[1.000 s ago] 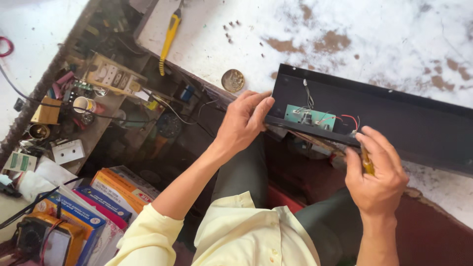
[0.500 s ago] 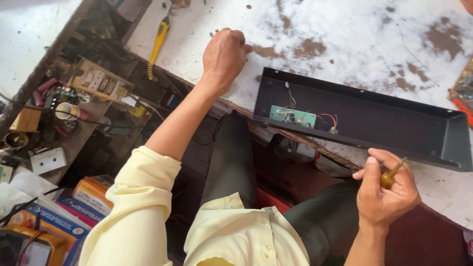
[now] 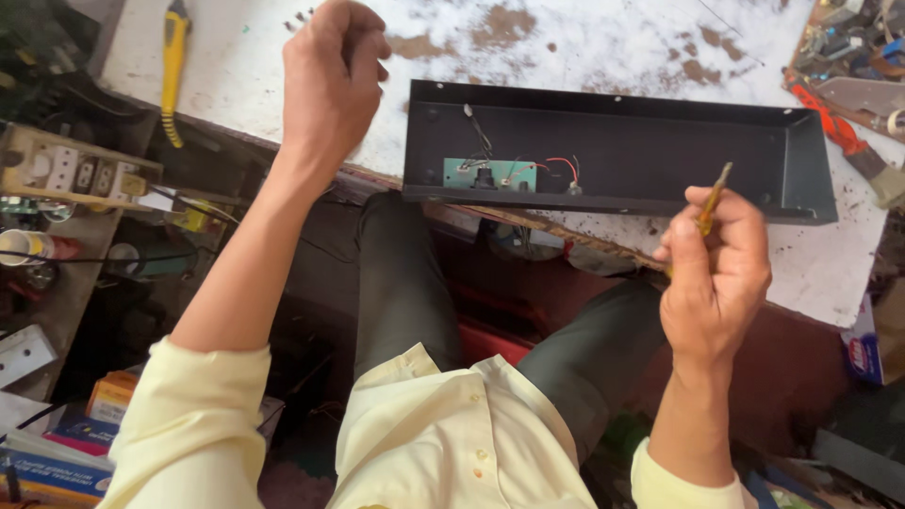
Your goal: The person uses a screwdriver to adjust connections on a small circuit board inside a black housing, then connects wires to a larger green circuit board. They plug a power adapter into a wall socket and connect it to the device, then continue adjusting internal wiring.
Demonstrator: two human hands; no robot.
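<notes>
Daylight fell flat and bright across the surface, a white-painted top worn through in brown patches, its front edge chipped and dark. Below that edge the space dropped into shadow, a dark red panel showing under the right corner. Off to the left, a lower wooden shelf sat crowded: a strip of white sockets on a wooden board, loose cables, small parts. Further down on that side, coloured cardboard boxes lay stacked on the floor. At the far right corner, a cluttered tray of metal odds and ends caught the light.
</notes>
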